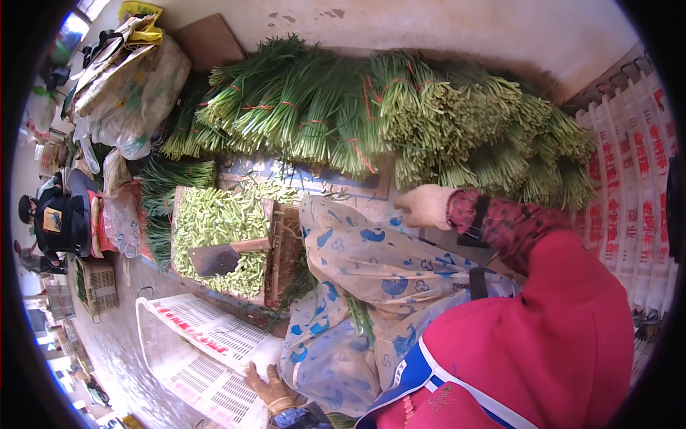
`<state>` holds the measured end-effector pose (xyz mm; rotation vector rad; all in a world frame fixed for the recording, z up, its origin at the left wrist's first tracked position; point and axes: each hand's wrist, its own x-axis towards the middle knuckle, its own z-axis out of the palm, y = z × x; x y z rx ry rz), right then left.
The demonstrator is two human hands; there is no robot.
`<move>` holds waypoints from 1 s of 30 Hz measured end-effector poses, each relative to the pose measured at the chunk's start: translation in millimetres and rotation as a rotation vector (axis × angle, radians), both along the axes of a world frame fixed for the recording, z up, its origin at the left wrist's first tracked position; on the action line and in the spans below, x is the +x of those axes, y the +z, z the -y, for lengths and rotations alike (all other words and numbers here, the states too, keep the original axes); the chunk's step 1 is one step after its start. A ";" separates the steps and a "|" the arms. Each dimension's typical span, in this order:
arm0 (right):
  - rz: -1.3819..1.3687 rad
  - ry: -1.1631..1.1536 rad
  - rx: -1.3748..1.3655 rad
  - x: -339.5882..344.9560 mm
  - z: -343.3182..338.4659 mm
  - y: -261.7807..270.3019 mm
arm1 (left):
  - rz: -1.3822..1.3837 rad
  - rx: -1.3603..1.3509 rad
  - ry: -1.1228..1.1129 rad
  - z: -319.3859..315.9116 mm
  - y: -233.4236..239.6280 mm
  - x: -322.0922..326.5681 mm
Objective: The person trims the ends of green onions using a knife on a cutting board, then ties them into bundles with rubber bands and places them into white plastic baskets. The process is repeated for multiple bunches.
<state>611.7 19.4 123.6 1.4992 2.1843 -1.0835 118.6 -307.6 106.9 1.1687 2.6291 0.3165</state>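
Observation:
My right hand [426, 206], in a pale glove, hovers above my plastic-covered knee [348, 230], close to the piled bundles of long green stalks [396, 112] tied with red bands. Its fingers are blurred; I cannot tell whether they hold anything. My left hand [270, 389], in a brownish glove, grips the near rim of a white slatted plastic crate [214, 348]. Before me, chopped pale-green stalk pieces [220, 214] cover a wooden chopping block [269, 257]. A cleaver [217, 260] rests flat on them, its wooden handle towards me. Some stalks [360, 316] lie between my legs.
White crates with red writing [624, 187] are stacked at the right. Leafy bundles [161, 214] lie beyond the block. Plastic bags and cardboard [128, 91] are heaped at upper left. Several people, one in a dark top [56, 220], and a crate [96, 284] are farther off.

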 end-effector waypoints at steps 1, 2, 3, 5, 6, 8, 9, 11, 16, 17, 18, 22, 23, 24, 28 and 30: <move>0.005 -0.011 -0.026 -9.5 -9.9 -3.7 | 0.077 0.042 0.039 -4.2 3.2 12.5; 0.006 -0.011 -0.052 -16.1 -16.7 -8.6 | 0.163 0.101 0.043 -6.7 4.1 26.3; -0.015 -0.016 -0.067 -22.4 -22.7 -16.4 | 0.261 0.138 0.090 -8.6 3.3 40.0; -0.084 -0.074 -0.115 -33.7 -31.0 -36.7 | 0.309 0.070 0.117 -16.8 -2.9 61.5; -0.110 -0.098 -0.152 -39.9 -36.3 -49.0 | 0.248 -0.033 0.121 -20.6 -3.4 66.2; -0.156 -0.180 -0.116 -52.7 -55.4 -75.5 | 0.246 0.060 0.158 -27.2 -4.4 73.6; -0.173 -0.220 -0.109 -59.0 -66.9 -88.5 | 0.219 0.154 0.147 -31.3 -4.4 75.2; -0.247 -0.379 -0.085 -75.2 -97.3 -115.5 | 0.144 0.076 0.121 -39.4 -2.9 75.0; -0.444 -0.564 0.034 -125.7 -211.5 -189.2 | 0.206 0.116 0.091 -65.3 4.2 77.1; -0.567 -0.609 0.072 -138.5 -240.4 -206.0 | 0.226 0.134 0.095 -71.2 6.6 79.0; -0.668 -0.645 0.105 -155.2 -270.9 -223.5 | 0.303 0.176 0.047 -77.7 9.5 79.4; -0.655 -0.684 0.227 -209.9 -368.2 -279.4 | 0.265 0.074 0.137 -99.3 18.4 84.6; -0.601 -0.678 0.245 -220.6 -384.2 -288.2 | 0.248 0.031 0.133 -103.4 20.7 83.8; -0.554 -0.659 0.259 -232.3 -399.0 -295.0 | 0.232 -0.011 0.125 -106.9 21.9 83.7; -0.331 -0.517 0.351 -264.7 -446.2 -316.5 | 0.123 -0.135 0.074 -113.6 21.6 79.9; -0.200 -0.426 0.397 -270.9 -465.0 -329.0 | 0.068 -0.181 0.022 -113.1 18.7 77.6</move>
